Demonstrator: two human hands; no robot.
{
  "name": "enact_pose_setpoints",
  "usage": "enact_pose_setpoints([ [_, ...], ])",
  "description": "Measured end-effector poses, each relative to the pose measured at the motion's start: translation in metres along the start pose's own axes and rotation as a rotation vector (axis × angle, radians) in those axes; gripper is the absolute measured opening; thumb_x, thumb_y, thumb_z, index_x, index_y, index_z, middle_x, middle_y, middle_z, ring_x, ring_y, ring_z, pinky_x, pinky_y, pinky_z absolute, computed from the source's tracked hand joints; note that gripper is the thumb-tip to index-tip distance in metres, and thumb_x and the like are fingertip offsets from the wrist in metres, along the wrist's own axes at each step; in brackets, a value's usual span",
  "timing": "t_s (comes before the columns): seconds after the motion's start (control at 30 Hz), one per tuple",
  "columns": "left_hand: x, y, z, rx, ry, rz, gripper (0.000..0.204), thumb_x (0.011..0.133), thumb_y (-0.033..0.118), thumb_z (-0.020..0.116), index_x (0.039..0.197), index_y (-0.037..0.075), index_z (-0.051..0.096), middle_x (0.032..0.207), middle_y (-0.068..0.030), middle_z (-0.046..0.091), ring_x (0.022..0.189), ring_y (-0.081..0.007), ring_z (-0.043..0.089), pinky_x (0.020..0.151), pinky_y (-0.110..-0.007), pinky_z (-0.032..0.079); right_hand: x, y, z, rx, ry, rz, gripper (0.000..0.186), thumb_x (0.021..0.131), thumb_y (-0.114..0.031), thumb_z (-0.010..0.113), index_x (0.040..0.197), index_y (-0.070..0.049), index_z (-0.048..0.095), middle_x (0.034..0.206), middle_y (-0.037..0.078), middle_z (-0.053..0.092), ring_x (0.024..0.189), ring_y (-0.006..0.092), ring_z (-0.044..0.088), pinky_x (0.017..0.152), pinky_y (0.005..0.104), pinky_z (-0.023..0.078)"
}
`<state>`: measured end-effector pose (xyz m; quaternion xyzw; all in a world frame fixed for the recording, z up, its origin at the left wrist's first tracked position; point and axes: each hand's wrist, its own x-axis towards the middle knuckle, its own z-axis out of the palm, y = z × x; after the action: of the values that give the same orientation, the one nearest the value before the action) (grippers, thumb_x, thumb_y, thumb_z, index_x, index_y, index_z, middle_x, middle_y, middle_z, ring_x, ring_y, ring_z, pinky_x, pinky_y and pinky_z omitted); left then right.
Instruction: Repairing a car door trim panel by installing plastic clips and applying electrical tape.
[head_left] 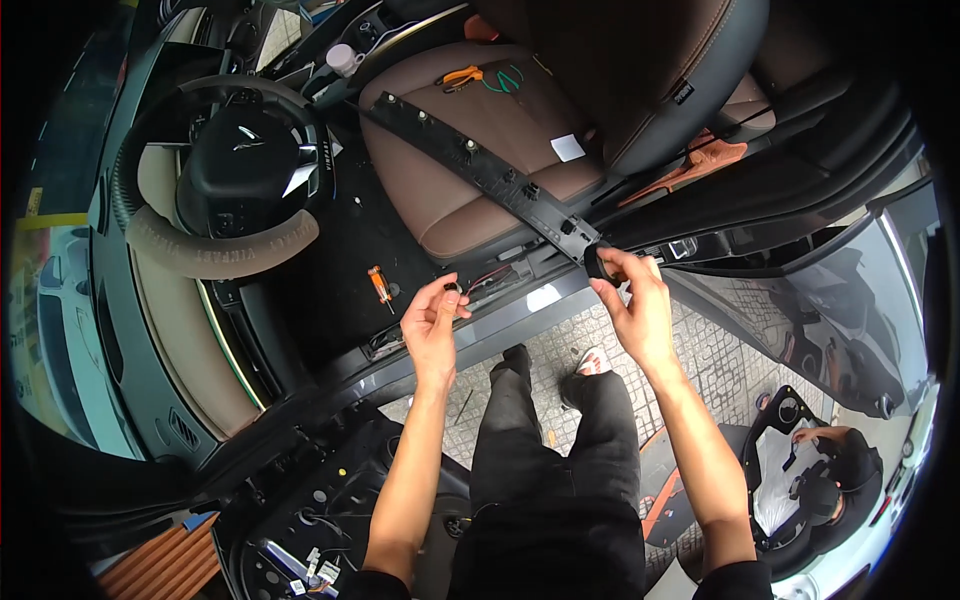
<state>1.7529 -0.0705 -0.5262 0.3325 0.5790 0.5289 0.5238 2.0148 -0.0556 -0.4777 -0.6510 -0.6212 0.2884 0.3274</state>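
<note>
Head view, right hand (634, 298) holding black roll (593, 263)

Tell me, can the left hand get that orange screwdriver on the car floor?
Probably yes: the orange screwdriver lies near the left hand, with nothing visible between them. It may first need to put down the small dark piece it seems to hold.

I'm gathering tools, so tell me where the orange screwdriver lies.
In the head view, left of centre, the orange screwdriver lies on the dark car floor between the steering wheel and the left hand.
</note>
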Motion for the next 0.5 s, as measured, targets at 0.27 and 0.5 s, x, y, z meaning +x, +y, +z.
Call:
enact_pose_setpoints([
  [0.27, 0.071, -0.072, 0.017, -0.237, 0.047, -0.026, 0.026, 0.097, 0.010, 0.064, 0.119, -0.003, 0.063, 0.100, -0.0128, 0.070, 0.089, -0.0186, 0.068, 0.079, -0.033, 0.057, 0.199, 0.087, 0.136, -0.153, 0.136, -0.115, 0.031, 0.084, -0.012, 0.073, 0.114, -0.008, 0.068, 0.104, 0.011, 0.071, 0.102, 0.0289, 0.061, 0.087, 0.0392, 0.051],
  [0.5, 0.094, -0.102, 0.044, -0.371, 0.114, -0.097, 0.026, 0.097, 0.007, 0.063, 0.121, -0.002, 0.062, 0.098, -0.0096, 0.068, 0.087, -0.0158, 0.066, 0.077, -0.032, 0.055, 0.273, 0.148, 0.195, -0.312, -0.066, -0.246, 0.028, 0.086, -0.014, 0.072, 0.113, -0.007, 0.069, 0.112, 0.012, 0.068, 0.108, 0.0314, 0.060, 0.092, 0.0418, 0.050],
])
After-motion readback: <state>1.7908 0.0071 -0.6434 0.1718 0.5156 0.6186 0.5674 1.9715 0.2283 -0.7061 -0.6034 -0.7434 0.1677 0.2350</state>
